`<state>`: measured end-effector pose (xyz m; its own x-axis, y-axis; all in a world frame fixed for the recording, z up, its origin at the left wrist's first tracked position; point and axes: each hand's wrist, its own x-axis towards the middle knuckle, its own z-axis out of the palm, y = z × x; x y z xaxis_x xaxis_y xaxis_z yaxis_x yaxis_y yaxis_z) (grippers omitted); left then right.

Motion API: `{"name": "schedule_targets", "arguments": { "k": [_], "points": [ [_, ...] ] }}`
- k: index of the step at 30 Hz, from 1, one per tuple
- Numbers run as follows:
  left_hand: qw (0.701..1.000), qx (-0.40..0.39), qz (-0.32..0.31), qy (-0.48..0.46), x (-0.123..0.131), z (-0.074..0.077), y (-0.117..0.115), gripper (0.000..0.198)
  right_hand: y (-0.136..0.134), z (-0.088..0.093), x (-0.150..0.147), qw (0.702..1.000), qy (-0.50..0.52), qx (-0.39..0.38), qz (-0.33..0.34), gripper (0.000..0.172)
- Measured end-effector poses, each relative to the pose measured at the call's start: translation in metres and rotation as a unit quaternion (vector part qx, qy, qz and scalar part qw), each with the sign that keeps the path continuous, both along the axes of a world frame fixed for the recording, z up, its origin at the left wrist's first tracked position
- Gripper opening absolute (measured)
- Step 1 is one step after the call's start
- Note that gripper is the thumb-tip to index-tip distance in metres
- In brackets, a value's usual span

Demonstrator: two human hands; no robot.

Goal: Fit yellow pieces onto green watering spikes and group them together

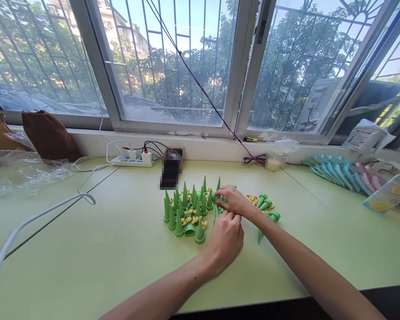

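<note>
My left hand is closed in a fist, knuckles up, just above the table. What it grips is hidden by the fingers; a sliver of green plastic shows beyond it. My right hand is stretched out past the left, fingers apart and bent down at the edge of the green pieces. To the left, several green plastic cone spikes stand point up on ridged caps, with small yellow plastic valves strewn among them. On the right lie more green spikes on their sides and further yellow valves.
Behind the spikes are a small box and a blurred dark object. A white power strip, a white cable, a brown bag and clear plastic are left. A jar and blue packets are right.
</note>
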<state>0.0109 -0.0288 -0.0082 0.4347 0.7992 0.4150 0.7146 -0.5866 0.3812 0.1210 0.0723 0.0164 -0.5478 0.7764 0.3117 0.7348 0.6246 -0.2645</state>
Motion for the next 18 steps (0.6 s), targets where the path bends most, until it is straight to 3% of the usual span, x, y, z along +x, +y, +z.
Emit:
{"name": "schedule_targets", "arguments": {
  "k": [9,18],
  "points": [
    [0.996,0.034,0.055,0.068,-0.001,-0.001,-0.004,0.022,-0.005,-0.008,0.015,0.997,-0.005,-0.054,-0.059,0.009],
    [0.996,0.055,0.061,0.024,-0.004,-0.001,-0.001,0.019,-0.002,-0.005,0.011,0.992,-0.012,-0.109,-0.07,0.012]
  ]
}}
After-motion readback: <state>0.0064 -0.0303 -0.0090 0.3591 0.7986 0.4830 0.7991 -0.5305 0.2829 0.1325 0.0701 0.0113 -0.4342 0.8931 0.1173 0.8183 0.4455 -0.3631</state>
